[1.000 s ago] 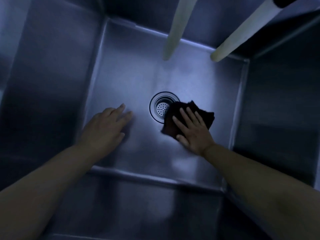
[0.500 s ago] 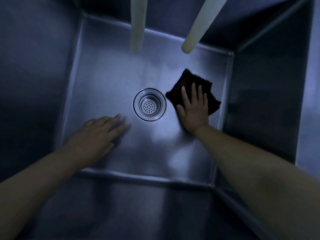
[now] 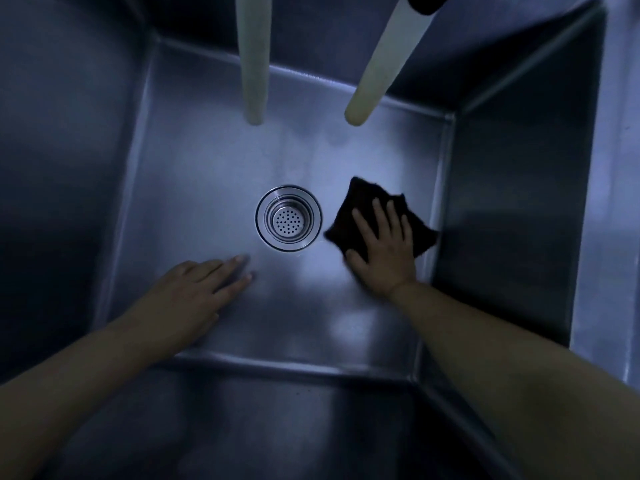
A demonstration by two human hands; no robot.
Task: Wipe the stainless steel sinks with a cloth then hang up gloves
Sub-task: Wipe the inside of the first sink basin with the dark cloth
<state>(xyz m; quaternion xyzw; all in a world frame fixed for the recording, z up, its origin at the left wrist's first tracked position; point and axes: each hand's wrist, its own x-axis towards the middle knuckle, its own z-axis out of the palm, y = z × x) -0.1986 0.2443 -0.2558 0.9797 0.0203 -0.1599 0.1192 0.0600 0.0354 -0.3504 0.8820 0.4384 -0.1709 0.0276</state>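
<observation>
I look straight down into a deep stainless steel sink (image 3: pixel 207 174). A dark cloth (image 3: pixel 360 209) lies flat on the sink floor, right of the round drain strainer (image 3: pixel 288 218) and close to the right wall. My right hand (image 3: pixel 384 247) presses flat on the cloth with fingers spread. My left hand (image 3: pixel 194 292) rests palm down on the bare sink floor, below and left of the drain, holding nothing. No gloves are in view.
Two pale hoses hang from above near the back wall, the left hose (image 3: pixel 254 64) and the right hose (image 3: pixel 375 71). The sink's rim (image 3: pixel 602 237) runs down the right side. Steep steel walls close in all around.
My right hand slid the cloth from over the drain's right edge to the right wall side, up and then back down. The left hand stayed planted on the floor.
</observation>
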